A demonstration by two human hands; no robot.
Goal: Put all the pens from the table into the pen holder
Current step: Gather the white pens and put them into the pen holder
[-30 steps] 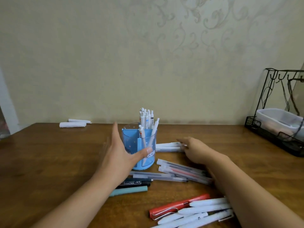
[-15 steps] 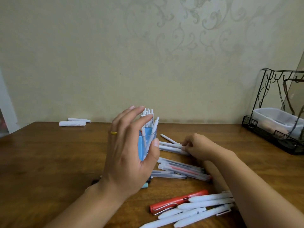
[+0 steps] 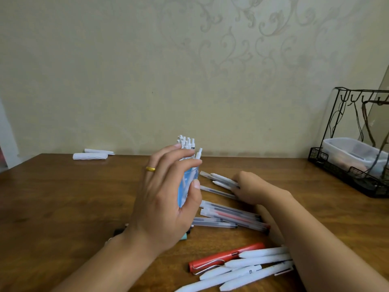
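One blue plastic pen holder (image 3: 182, 192) is cupped, half hidden, by the left hand (image 3: 166, 199); three white pens (image 3: 223, 179) are gripped by the right hand (image 3: 254, 189).

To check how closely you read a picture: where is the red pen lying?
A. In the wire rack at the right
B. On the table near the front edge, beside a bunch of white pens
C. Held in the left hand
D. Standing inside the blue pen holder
B: the red pen lies flat on the wooden table, close to the camera, right beside the white pens.
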